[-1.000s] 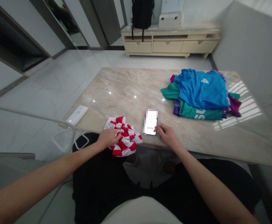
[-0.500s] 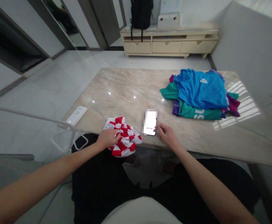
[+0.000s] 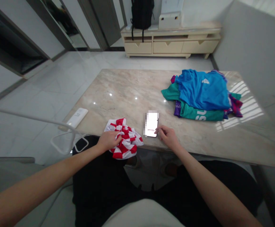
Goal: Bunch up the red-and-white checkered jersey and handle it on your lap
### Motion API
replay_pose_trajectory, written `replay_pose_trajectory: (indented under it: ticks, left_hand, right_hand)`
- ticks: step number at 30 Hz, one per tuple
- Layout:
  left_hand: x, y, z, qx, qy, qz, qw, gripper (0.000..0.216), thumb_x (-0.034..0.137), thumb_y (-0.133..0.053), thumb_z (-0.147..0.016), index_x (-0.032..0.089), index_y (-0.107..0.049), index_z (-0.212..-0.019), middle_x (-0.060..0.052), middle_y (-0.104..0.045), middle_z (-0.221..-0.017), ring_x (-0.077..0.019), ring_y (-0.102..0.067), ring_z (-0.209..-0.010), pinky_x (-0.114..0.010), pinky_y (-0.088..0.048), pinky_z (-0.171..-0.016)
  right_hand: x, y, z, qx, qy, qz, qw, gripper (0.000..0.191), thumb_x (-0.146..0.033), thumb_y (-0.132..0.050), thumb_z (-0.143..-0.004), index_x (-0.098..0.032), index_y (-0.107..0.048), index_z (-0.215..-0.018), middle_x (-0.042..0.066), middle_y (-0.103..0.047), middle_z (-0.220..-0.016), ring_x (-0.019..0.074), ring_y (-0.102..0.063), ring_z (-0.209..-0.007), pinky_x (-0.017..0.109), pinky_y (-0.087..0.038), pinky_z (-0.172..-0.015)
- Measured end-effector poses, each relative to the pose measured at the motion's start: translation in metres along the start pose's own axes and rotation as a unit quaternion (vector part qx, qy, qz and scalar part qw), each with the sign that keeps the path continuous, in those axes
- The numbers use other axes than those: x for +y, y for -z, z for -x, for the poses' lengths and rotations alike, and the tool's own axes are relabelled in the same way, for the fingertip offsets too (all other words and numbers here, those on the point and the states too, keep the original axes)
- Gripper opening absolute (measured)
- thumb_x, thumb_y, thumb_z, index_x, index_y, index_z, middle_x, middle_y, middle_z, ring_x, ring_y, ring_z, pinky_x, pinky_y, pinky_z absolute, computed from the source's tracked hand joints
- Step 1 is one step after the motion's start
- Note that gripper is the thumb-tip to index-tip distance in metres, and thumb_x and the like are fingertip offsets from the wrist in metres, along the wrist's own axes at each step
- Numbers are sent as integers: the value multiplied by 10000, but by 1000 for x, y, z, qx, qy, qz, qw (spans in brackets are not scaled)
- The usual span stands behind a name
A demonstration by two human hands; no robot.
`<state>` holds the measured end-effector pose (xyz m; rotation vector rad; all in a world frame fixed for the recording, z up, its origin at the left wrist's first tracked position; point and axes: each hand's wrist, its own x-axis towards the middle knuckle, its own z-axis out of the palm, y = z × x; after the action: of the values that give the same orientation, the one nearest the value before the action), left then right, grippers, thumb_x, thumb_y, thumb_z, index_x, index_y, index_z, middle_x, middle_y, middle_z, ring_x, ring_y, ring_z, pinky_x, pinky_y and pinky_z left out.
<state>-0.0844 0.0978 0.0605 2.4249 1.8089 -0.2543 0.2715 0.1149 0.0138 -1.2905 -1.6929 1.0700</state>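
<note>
Two hands busy: my L hand (image 3: 109, 141) clamps light, soft red-white checked cloth (image 3: 130, 144), best held at bunched folds; R hand (image 3: 167, 137) narrow, empty, just beside phone (image 3: 151, 123).

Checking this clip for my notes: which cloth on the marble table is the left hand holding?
The crumpled red-and-white checked cloth, gripped by the left hand; the pile of blue, teal and purple clothes lies farther off, untouched.

view: head-worn | facing: forward and down | over: marble table (image 3: 118, 85) | far: sideboard (image 3: 170, 46)
</note>
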Motion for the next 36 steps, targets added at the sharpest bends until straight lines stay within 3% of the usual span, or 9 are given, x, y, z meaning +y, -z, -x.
replay_pose_trajectory:
  ticks: [10,36]
  left_hand:
    - [-1,-1,0,0,2,-3,1000,356,396,-431,-977,219,-722,-876,-76,-776,-887,-246,-709,-838,-314,-441,-704]
    - [-3,-5,0,17,-1,18,1000,361,401,-444,-971,214,-723,-841,-76,-767,-852,-248,-692,-800,-314,-415,-684]
  right_hand:
    - [-2,0,0,-4,6,15,1000,283,-310,-492,-981,-209,-746,-908,17,-739,-761,149,-597,-559,262,-448,-601]
    - [1,0,0,-9,0,-5,1000,298,-324,-484,-997,-202,-748,-930,33,-781,-871,140,-617,-571,263,-460,-609]
